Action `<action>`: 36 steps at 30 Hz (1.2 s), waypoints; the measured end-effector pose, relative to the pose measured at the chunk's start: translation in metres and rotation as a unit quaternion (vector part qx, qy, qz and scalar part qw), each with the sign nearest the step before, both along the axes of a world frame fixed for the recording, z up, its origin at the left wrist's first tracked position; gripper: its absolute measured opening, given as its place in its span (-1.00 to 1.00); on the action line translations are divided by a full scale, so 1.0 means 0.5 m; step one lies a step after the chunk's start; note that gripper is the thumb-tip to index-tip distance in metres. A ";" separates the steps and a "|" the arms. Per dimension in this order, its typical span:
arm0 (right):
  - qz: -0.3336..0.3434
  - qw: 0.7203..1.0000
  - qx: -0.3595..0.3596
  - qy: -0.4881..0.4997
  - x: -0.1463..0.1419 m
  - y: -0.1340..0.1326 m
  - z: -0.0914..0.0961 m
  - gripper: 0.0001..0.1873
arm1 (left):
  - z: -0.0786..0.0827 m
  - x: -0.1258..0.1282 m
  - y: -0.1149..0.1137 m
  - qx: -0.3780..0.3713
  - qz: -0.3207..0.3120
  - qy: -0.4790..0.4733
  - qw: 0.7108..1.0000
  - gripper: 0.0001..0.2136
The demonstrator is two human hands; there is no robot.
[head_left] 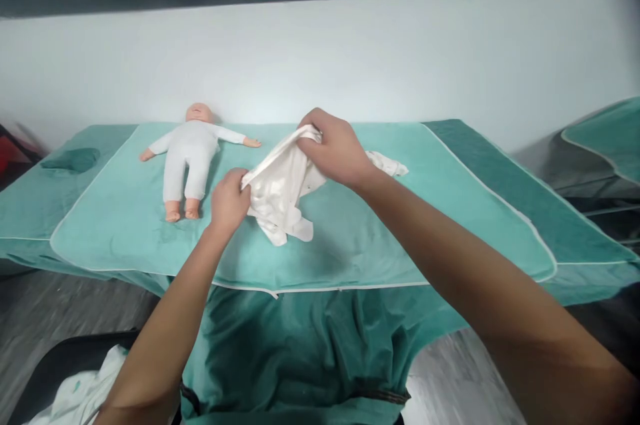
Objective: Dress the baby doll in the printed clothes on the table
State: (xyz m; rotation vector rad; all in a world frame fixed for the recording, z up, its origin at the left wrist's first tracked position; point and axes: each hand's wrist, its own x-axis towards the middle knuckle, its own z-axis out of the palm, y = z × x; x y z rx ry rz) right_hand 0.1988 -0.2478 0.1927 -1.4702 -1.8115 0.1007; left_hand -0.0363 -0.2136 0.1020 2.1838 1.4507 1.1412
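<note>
A doll in white lies left of center on a green-draped bed, white fabric rests right of center, and a dark green bundle sits far left.

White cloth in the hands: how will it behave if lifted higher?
The white cloth will probably be floppy: it droops in folds between the left hand and right hand. It looks thin, so likely light. It may swing or crumple lower down, since both hands pinch it near the top.

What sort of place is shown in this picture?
Possibly a baby-care training room: a baby doll lies on a green-covered surface, and a white cloth is held beside it.
</note>
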 end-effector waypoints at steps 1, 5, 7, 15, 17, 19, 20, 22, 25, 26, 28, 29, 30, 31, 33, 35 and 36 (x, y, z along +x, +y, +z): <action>-0.002 1.000 -0.021 -0.014 0.014 -0.004 -0.010 -0.74 | 0.005 -0.008 0.002 -0.003 0.007 -0.033 0.999 -0.79; 0.014 0.990 -0.089 -0.105 0.041 -0.024 -0.049 -0.66 | 0.071 -0.008 -0.006 0.036 -0.015 -0.159 0.987 -0.77; 0.016 0.987 -0.104 -0.123 0.030 -0.035 -0.056 -0.72 | 0.113 0.009 -0.016 0.074 -0.045 -0.153 0.984 -0.77; -0.042 0.993 -0.073 -0.079 0.026 -0.043 -0.027 -0.71 | 0.202 0.017 -0.029 0.204 -0.004 0.069 0.977 -0.75; -0.067 0.994 -0.050 -0.074 0.059 -0.034 -0.040 -0.65 | 0.200 -0.004 -0.020 0.198 0.061 0.142 0.968 -0.75; -0.092 0.991 -0.045 -0.088 0.092 -0.024 -0.062 -0.62 | 0.190 -0.024 -0.010 0.163 0.102 0.216 0.957 -0.75; -0.106 0.988 -0.050 -0.097 0.106 -0.020 -0.074 -0.61 | 0.183 -0.032 -0.006 0.138 0.110 0.249 0.952 -0.75; -0.135 0.982 -0.065 -0.119 0.126 -0.015 -0.096 -0.59 | 0.169 -0.044 0.003 0.081 0.110 0.300 0.944 -0.76; -0.171 0.971 -0.082 -0.147 0.141 -0.015 -0.112 -0.57 | 0.151 -0.054 0.013 0.016 0.117 0.317 0.941 -0.75; -0.182 0.967 -0.090 -0.154 0.144 -0.016 -0.113 -0.56 | 0.148 -0.056 0.016 0.007 0.124 0.308 0.943 -0.74; -0.202 0.958 -0.119 -0.167 0.148 -0.018 -0.109 -0.57 | 0.146 -0.060 0.023 -0.008 0.138 0.282 0.949 -0.73; -0.211 0.952 -0.139 -0.173 0.150 -0.017 -0.106 -0.57 | 0.147 -0.062 0.027 -0.016 0.143 0.270 0.952 -0.73; -0.216 0.946 -0.162 -0.179 0.152 -0.014 -0.103 -0.58 | 0.148 -0.062 0.033 -0.025 0.147 0.261 0.954 -0.74; -0.217 0.941 -0.184 -0.185 0.155 -0.009 -0.100 -0.60 | 0.148 -0.062 0.041 -0.033 0.152 0.256 0.954 -0.74; -0.207 0.932 -0.224 -0.193 0.161 0.012 -0.100 -0.61 | 0.145 -0.056 0.064 -0.039 0.164 0.253 0.953 -0.75; -0.194 0.928 -0.250 -0.195 0.163 0.040 -0.109 -0.63 | 0.134 -0.045 0.095 -0.032 0.174 0.254 0.951 -0.76; -0.193 0.927 -0.257 -0.194 0.160 0.054 -0.118 -0.63 | 0.125 -0.037 0.111 -0.027 0.174 0.254 0.951 -0.76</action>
